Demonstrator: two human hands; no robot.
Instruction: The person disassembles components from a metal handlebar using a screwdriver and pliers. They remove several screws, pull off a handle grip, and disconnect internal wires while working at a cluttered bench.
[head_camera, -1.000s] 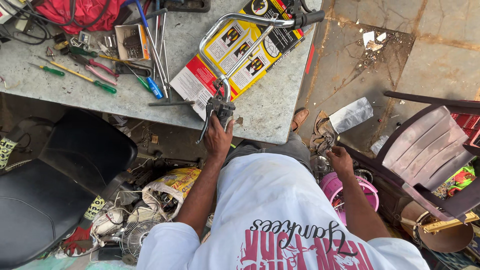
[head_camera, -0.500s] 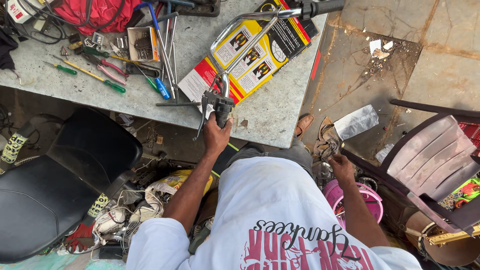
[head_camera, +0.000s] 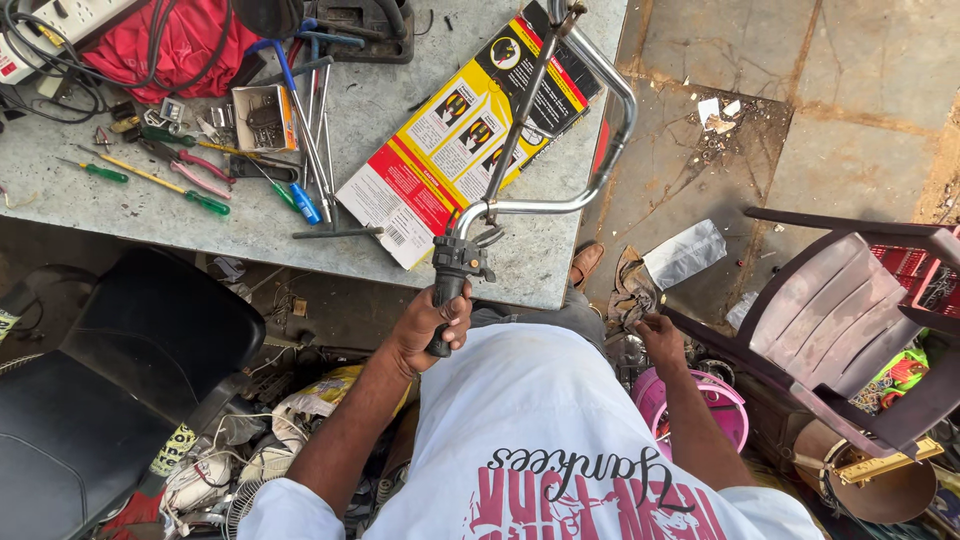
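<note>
My left hand (head_camera: 425, 325) is closed around the black grip (head_camera: 450, 285) of a chrome bicycle handlebar (head_camera: 560, 205). The handlebar's curved tube lies over a yellow, red and black carton (head_camera: 450, 140) on the grey table (head_camera: 120, 215). Its grip end, with a black lever clamp, sticks out past the table's near edge. My right hand (head_camera: 660, 338) hangs low on the right, over floor clutter beside a pink bucket (head_camera: 730, 415). Its fingers are curled, and I cannot make out anything in them.
Green- and blue-handled screwdrivers (head_camera: 190, 195), pliers, a small parts box and a red bag (head_camera: 180, 45) crowd the table's left half. A black seat (head_camera: 110, 380) stands at the lower left and a plastic chair (head_camera: 840, 310) at the right. Wires, bags and a sandal (head_camera: 585, 265) litter the floor.
My left hand has drawn the handlebar's grip end toward me, past the table's near edge. The right hand has stayed low by the bucket.
</note>
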